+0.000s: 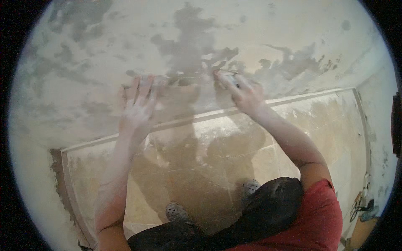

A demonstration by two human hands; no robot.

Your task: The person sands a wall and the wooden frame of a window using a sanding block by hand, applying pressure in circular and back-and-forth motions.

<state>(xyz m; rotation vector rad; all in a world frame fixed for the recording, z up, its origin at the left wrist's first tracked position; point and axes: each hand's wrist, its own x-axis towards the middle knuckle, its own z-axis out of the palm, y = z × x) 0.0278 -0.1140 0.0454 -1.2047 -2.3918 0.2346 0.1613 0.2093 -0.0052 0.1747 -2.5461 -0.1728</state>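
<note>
A plastered wall (248, 18) with grey patches fills the far part of the view. My left hand (136, 108), coated in pale dust, lies against its lower part with the fingers apart. Motion blurs those fingertips, and I make out no tool in them. To the right, my right hand (248, 95) grips a small pad with a rounded edge (226, 73), held against the wall. It looks like a sanding pad, but the fingers cover much of it. Dust whitens both forearms.
A narrow skirting ledge (201, 118) runs along the wall's foot. Dusty floor tiles (279, 160) lie below, under my clog-style shoes (176, 211). Side walls (378, 125) close in at both ends. Tools and a cable (366, 208) lie at the lower right, by a brown board-like surface (362, 232).
</note>
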